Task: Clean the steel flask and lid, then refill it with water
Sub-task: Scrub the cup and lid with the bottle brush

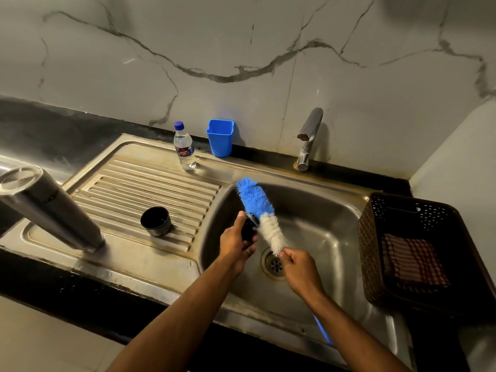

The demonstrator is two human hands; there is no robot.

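Lid (248,228), seemingly in left grip (236,244), brush (261,213) touching

The left hand (237,244) hides most of the dark lid (248,229).

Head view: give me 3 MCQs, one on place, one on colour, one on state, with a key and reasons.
1. Where does the steel flask stand?
A. in the basin
B. on the draining board at the left
C. in the basket

2. What colours are the brush bristles?
A. blue and white
B. red and green
C. all black

3. What is the left hand doing?
A. resting flat on the counter
B. turning the tap
C. holding a small dark lid

Key: B, it stands upside down on the sink's ribbed board; A, blue at the tip, white near the right hand; C, fingers curl round it over the basin.
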